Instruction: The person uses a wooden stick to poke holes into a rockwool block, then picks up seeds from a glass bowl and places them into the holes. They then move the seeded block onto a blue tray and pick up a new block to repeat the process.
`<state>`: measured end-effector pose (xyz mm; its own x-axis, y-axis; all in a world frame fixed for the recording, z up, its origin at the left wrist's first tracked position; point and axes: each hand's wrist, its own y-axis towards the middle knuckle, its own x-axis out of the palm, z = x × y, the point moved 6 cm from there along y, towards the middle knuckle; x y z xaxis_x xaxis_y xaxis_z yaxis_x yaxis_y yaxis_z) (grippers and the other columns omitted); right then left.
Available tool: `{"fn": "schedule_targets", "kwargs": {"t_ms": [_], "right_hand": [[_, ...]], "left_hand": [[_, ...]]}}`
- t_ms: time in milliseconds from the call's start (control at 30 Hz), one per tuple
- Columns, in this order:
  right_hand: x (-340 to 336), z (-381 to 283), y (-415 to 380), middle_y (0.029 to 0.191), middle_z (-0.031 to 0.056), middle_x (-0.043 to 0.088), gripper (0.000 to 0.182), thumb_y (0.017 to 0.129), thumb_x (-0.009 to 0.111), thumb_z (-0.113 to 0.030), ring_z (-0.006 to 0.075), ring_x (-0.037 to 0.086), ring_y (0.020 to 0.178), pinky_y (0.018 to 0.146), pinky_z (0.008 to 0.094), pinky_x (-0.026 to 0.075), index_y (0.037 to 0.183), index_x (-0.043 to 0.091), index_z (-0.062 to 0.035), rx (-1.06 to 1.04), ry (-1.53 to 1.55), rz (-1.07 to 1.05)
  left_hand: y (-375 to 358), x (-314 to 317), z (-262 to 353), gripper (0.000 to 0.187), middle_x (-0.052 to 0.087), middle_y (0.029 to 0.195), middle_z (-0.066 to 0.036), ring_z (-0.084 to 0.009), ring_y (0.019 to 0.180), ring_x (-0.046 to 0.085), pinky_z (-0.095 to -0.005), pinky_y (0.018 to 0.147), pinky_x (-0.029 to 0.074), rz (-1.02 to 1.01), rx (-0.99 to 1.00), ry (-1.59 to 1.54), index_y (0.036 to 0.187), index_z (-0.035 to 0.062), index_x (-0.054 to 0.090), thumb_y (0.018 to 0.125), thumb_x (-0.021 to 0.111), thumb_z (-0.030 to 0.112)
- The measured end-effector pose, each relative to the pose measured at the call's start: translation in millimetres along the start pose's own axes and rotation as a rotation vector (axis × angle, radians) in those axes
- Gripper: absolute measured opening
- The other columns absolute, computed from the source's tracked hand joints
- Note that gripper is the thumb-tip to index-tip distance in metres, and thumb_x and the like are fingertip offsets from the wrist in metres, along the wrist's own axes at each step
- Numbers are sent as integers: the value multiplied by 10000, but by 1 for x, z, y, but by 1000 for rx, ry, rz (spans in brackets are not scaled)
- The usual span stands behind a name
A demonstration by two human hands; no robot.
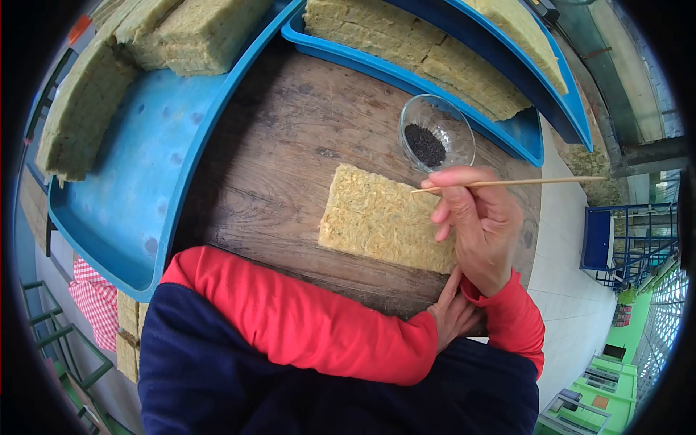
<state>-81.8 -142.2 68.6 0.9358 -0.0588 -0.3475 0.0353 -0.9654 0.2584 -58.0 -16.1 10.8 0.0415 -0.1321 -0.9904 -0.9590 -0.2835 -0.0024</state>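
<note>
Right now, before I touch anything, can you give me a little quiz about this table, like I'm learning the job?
1. What does the right hand hold?
2. True or false: the glass bowl stands on top of the flat yellowish slab.
3. What colour are the trays?
a) red
b) blue
c) yellow

Key: 1. A thin stick. 2. False; it stands on the wooden table. 3. b
</note>
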Motion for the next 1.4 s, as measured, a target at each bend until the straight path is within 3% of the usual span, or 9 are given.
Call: {"fn": "schedule_targets", "kwargs": {"t_ms": [100,167,300,367,1000,1067,1167,1367,1400], "right_hand": [[7,-10,7,896,53,684,118,938,600,-65,63,601,588,458,181,457,988,703,-37,-66,52,-19],[17,-13,12,891,56,683,122,937,600,-66,64,601,586,458,181,456,997,701,-35,-90,55,-44],[36,-6,18,885,54,680,122,933,605,-72,65,601,584,459,181,460,1004,699,-40,-44,-37,-127],[39,-1,17,883,51,679,121,930,607,-72,65,601,583,459,183,465,1006,696,-39,1,-58,-138],[39,5,15,859,49,682,118,931,610,-85,68,604,581,440,191,462,1005,691,-44,11,-61,-115],[39,5,15,855,48,683,116,929,612,-83,68,604,579,438,191,461,1002,692,-45,11,-65,-111],[39,5,15,845,50,683,111,925,615,-80,65,604,579,438,189,460,993,696,-47,10,-68,-114],[39,3,15,803,41,674,115,920,616,-66,68,602,573,438,199,453,997,700,-47,15,-89,-133],[40,3,15,873,53,671,128,943,580,-60,64,593,596,448,185,457,1004,688,-26,13,-103,-157]], "left_hand": [[6,5,5,583,138,1585,-11,-290,1456,160,-641,1125,222,125,-71,-70,1513,232,198,985,330,444],[11,18,19,630,109,1591,-2,-288,1464,123,-659,1119,208,-7,59,-105,1517,231,174,968,369,471],[15,31,32,685,79,1594,7,-286,1469,97,-669,1115,198,-52,55,-68,1521,237,144,946,410,499],[17,34,38,650,201,1562,-87,-341,1442,168,-699,1106,116,29,65,-128,1514,222,221,926,430,400],[16,28,36,640,189,1559,-49,-298,1434,201,-676,1106,181,70,-30,-157,1509,220,226,928,458,355],[17,29,35,657,143,1574,-1,-276,1447,185,-616,1109,251,45,-48,-77,1496,236,183,944,401,519],[12,26,30,607,254,1528,-57,-300,1427,213,-678,1103,179,63,26,-172,1496,218,258,933,443,349],[14,29,34,621,251,1533,-67,-312,1419,228,-681,1105,163,127,-37,-160,1503,213,248,932,433,372],[14,29,34,621,251,1533,-67,-312,1419,228,-681,1105,163,127,-36,-160,1503,213,248,932,433,372]]}}
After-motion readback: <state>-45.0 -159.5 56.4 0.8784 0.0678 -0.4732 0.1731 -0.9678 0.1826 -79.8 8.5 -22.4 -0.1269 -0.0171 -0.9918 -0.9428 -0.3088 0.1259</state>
